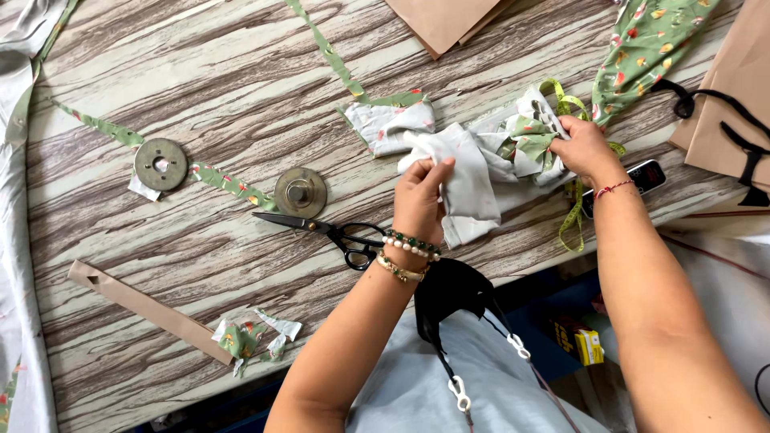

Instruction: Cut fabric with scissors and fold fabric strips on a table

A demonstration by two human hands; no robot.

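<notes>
Nearest the wearer, a black face mask (449,293) hangs on a strap over a pale garment, just below the table edge. Above it, the left hand (421,196), wearing beaded bracelets at the wrist, pinches a fold of the bundled pale fabric (473,172) between thumb and fingers; the right hand (585,148), with a red thread at the wrist, grips the other end of the same bundle, where green floral cloth is gathered. The bundle lies on the wood-grain table (200,72), right of centre, near the front edge. Black-handled scissors (329,231) rest closed just left of the left wrist. A brown paper strip (148,309) and a crumpled floral scrap (253,335) lie near the front left. Farther back sit two round metal weights (301,192), one of them on a green floral strip (104,127). A yellow-green measuring tape (573,212) trails beside the right hand, over a dark phone (646,175). At the far edge lie brown paper pieces (445,20) and a paper bag (734,104).
</notes>
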